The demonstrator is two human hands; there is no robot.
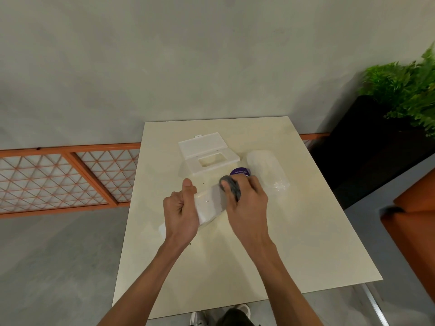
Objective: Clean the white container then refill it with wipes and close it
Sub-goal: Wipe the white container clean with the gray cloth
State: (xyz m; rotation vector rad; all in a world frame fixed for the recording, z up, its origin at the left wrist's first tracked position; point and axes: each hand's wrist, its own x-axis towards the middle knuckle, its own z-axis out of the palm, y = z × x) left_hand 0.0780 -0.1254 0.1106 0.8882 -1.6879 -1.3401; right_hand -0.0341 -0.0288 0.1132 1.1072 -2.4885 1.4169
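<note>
White container [209,206] tilted over the middle of the table [294,243], left hand [181,208] with its grip wrapped round the near end; right hand [248,200] has its grip clamped on a grey cloth [231,187] pressed to the container; cleaning step, I'd judge; lid [207,154] and wipes pack [268,170] wait beyond; next calls for a finished wipe-down, then loading the wipes

A cream rectangular tabletop [306,231] stands in the middle of the room, its far edge near a plain grey plastered wall [164,55]. Along the wall's foot on the left runs an orange-framed lattice panel [58,177] with a triangle pattern. The smooth grey floor [58,267] spreads out on the near left. At far right a tall black planter box [367,149] holds a leafy green plant [404,90], and an orange upholstered seat [412,208] shows at the right edge.
</note>
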